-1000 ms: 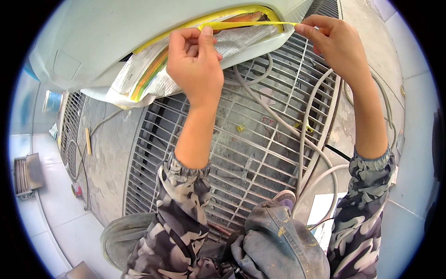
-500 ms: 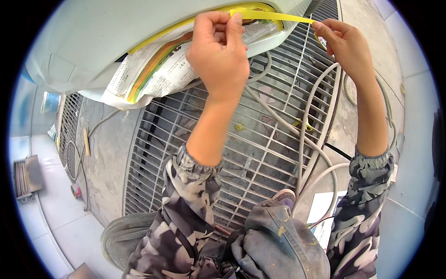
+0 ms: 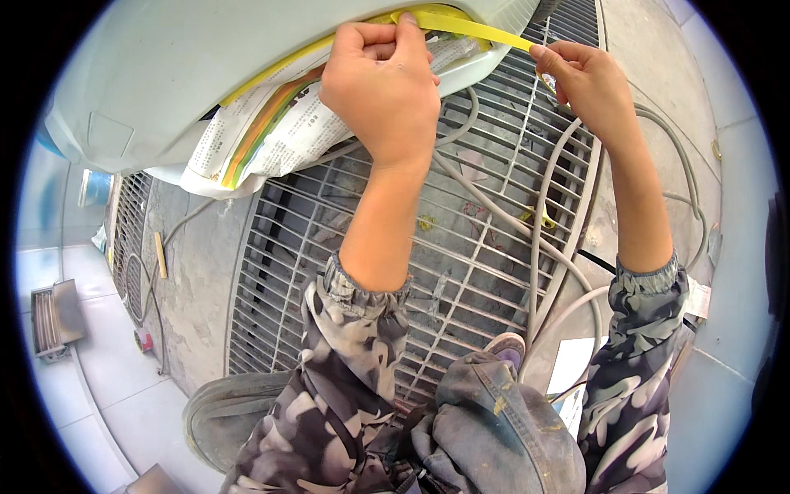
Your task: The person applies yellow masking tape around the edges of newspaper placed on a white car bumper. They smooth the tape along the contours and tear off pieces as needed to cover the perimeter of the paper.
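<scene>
Apparently so that slack is limited, a yellow tape strip [image 3: 473, 30] is pinched by the left hand [image 3: 381, 86] at a pale, curved panel [image 3: 189, 66], and by the right hand [image 3: 591, 89] just beyond the panel's right edge. Below the panel's yellow edging [image 3: 280, 66], a printed white sheet [image 3: 309, 119] is draped, seemingly secured there.

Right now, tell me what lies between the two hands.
In the head view, a strip of yellow tape runs from the left hand to the right hand, with metal grating below.
</scene>
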`<state>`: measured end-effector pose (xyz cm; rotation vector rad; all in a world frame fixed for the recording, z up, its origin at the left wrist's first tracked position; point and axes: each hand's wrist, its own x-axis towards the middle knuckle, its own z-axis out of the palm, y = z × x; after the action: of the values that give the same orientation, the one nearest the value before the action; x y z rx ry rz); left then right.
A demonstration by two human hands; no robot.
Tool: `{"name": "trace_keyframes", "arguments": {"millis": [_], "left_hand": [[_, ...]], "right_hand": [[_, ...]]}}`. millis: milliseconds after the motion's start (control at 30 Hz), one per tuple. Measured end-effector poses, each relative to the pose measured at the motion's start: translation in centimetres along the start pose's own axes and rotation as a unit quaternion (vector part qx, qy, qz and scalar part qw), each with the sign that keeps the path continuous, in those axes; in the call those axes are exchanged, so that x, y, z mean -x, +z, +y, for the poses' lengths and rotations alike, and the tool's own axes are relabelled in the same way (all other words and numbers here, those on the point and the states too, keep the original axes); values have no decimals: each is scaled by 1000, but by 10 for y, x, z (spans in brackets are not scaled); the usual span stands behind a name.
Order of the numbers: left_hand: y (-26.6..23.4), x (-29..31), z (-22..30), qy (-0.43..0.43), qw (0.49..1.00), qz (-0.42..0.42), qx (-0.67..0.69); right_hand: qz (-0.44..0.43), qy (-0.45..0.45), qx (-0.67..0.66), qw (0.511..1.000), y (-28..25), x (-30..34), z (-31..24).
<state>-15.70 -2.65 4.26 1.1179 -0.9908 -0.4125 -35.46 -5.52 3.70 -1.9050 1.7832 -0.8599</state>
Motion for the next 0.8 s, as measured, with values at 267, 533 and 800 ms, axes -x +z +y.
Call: {"name": "trace_keyframes", "arguments": {"millis": [267,533,800], "left_hand": [[-15,-7,6,-163,981,-7,100],[-53,-19,6,541,711,-293,-340],[-61,-52,9,620,461,-362,-522]], "right_hand": [[14,-14,-16,1000,-6,8,3],[21,-15,-20,999,-1,5,-2],[24,-55,-52,997,2,1,4]]}}
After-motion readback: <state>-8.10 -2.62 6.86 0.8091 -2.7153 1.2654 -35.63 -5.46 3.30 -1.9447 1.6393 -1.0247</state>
